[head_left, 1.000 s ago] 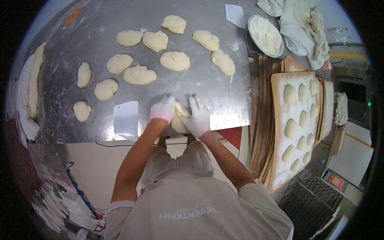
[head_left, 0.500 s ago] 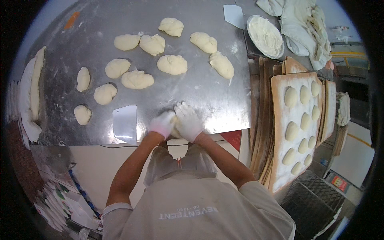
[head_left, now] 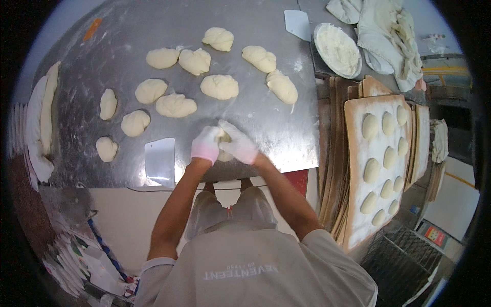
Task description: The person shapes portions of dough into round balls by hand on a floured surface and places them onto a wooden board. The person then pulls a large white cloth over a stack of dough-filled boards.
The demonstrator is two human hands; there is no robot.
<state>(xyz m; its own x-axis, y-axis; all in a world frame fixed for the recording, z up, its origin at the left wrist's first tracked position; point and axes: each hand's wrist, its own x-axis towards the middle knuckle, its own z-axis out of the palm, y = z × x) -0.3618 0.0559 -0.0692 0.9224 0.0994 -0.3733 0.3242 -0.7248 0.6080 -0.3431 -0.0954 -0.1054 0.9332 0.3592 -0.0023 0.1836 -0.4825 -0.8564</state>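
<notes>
At the near edge of the metal table (head_left: 276,133), my left hand (head_left: 205,143) and my right hand (head_left: 239,144) wear white gloves with pinkish cuffs. Between them is a piece of dough (head_left: 224,155), mostly covered by the gloves. Both hands are closed round it, the left on its left side and the right over its right side. Just beyond them lies a plump lump of dough (head_left: 219,87). To the left, a folded dough lump (head_left: 176,105) rests on the metal, and a flat white scraper (head_left: 159,158) lies near the edge.
Several more dough lumps (head_left: 194,61) are spread over the table. A second white scraper (head_left: 297,24) and a bowl of flour (head_left: 337,50) stand at the far right. Below the bowl, a floured board (head_left: 358,169) carries rows of dough rounds. A dough-filled cloth (head_left: 38,123) lies far left.
Both hands have shifted slightly away from my body, farther onto the table, with the dough between them. My right hand has turned inward over it.
</notes>
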